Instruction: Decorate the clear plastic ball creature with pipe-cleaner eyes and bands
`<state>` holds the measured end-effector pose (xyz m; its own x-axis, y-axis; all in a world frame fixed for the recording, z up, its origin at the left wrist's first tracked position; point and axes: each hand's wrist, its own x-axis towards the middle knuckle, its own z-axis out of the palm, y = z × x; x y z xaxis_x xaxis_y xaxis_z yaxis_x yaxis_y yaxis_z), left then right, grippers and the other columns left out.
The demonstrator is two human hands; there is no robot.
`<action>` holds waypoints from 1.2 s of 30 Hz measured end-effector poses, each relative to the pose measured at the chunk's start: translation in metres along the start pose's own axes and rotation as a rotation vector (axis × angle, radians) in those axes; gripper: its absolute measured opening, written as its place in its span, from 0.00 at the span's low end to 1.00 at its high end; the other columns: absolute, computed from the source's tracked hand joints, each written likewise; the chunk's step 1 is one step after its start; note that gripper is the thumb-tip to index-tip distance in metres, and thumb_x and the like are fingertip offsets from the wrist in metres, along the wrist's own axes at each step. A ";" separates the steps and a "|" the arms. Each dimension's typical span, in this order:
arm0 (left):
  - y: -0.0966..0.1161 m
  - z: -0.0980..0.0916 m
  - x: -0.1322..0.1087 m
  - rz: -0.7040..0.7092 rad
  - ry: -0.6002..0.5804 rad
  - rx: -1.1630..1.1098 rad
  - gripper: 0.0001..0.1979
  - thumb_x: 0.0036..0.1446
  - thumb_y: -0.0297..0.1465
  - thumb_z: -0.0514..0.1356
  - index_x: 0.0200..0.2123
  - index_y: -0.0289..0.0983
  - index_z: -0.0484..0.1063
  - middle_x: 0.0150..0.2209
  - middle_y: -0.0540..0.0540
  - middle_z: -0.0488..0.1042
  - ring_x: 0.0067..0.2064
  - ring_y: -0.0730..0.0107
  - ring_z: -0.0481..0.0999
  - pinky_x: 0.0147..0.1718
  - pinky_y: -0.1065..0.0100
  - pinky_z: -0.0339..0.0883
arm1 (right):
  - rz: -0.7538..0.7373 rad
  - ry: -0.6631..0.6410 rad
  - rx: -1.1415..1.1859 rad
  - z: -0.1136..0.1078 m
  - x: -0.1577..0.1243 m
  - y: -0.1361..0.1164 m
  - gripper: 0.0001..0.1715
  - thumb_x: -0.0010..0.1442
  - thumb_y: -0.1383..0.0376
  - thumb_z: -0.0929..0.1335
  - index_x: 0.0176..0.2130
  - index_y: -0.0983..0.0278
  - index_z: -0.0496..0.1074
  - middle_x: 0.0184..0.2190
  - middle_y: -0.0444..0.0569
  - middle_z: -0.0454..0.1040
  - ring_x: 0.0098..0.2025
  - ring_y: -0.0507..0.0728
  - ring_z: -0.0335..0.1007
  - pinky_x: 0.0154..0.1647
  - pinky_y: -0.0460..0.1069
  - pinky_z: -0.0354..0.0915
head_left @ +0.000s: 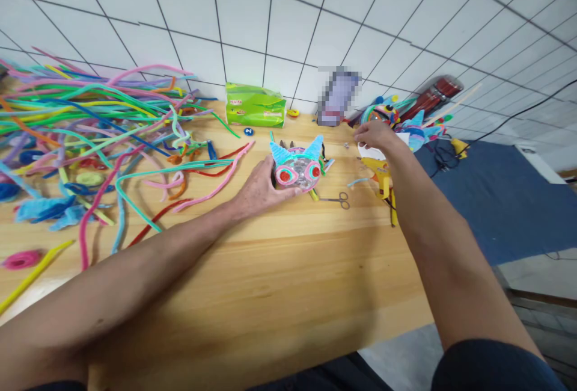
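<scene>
My left hand (pixel 264 189) is wrapped around a cat-like craft face (pixel 297 171) with blue pointed pipe-cleaner ears, round red eyes in pink and teal rings, and a silvery middle. Its thumb lies along the lower edge. My right hand (pixel 375 136) is stretched out to the back right, fingers drawn together; anything between them is too small to make out. Below it are a white piece (pixel 370 151) and a yellow glue gun (pixel 382 177). Small scissors (pixel 338 200) lie on the table between the craft face and the glue gun.
Many loose pipe cleaners (pixel 103 102) are heaped on the left of the wooden table (pixel 252 295). Along the tiled wall stand a green tissue pack (pixel 255 107), a blurred-out phone-like object (pixel 338 99) and a red bottle (pixel 435 96). A black cable (pixel 509 117) runs at right.
</scene>
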<state>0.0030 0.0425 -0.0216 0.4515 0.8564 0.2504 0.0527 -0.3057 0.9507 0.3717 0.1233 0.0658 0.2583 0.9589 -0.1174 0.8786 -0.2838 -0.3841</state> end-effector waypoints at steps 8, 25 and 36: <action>-0.005 0.001 0.001 0.014 -0.008 -0.055 0.43 0.48 0.42 0.80 0.64 0.41 0.70 0.62 0.36 0.79 0.64 0.42 0.79 0.62 0.45 0.76 | -0.162 -0.074 0.288 0.026 -0.111 -0.028 0.18 0.66 0.57 0.73 0.53 0.60 0.76 0.49 0.56 0.83 0.47 0.62 0.81 0.48 0.58 0.79; 0.005 -0.011 0.000 0.010 -0.136 0.022 0.43 0.48 0.49 0.79 0.61 0.38 0.71 0.60 0.35 0.80 0.61 0.43 0.81 0.62 0.45 0.76 | -0.484 0.114 0.506 0.130 -0.172 -0.044 0.33 0.64 0.54 0.75 0.65 0.55 0.70 0.60 0.56 0.80 0.57 0.67 0.80 0.61 0.64 0.75; 0.006 -0.009 0.001 -0.023 -0.106 0.044 0.49 0.42 0.50 0.81 0.63 0.37 0.67 0.63 0.33 0.77 0.63 0.41 0.80 0.63 0.42 0.75 | -0.440 0.123 0.504 0.137 -0.172 -0.046 0.30 0.64 0.58 0.74 0.64 0.55 0.73 0.60 0.55 0.81 0.59 0.67 0.79 0.62 0.64 0.74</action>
<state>-0.0044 0.0449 -0.0139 0.5412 0.8154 0.2053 0.1021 -0.3061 0.9465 0.2321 -0.0294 -0.0215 -0.0098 0.9705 0.2410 0.6252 0.1940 -0.7559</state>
